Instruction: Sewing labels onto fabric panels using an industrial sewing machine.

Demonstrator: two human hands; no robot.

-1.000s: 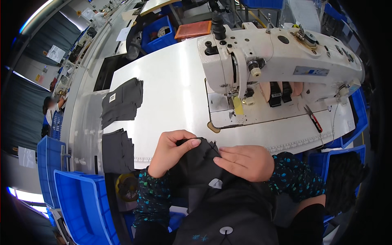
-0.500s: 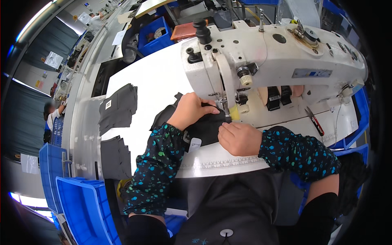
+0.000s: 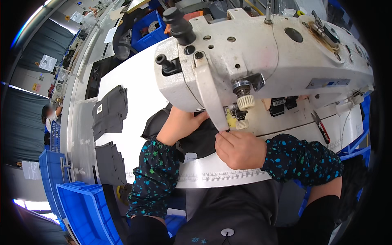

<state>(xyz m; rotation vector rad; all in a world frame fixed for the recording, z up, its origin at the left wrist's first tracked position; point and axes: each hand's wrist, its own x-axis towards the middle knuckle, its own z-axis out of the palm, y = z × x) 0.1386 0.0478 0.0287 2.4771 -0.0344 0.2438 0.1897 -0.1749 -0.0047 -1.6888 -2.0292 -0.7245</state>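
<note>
Where the sewing machine (image 3: 261, 61) hides your left hand (image 3: 181, 122), its grip is unreadable; your right hand (image 3: 239, 149) pinches dark fabric (image 3: 196, 141), knuckles up

A single head-worn fisheye camera is looking steeply down, very close to the white industrial sewing machine (image 3: 261, 61) filling twelve to two o'clock, with the white worktable (image 3: 134, 73) bending toward ten o'clock.

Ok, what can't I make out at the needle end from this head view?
- Needle and presser foot: hidden behind the sewing machine head.
- Left hand: fingers run under the machine head, so their grip on the dark fabric is unseen.
- Right hand: fingertips sit at the foot, contact unclear.
- Fabric's far edge: covered by the machine.
</note>
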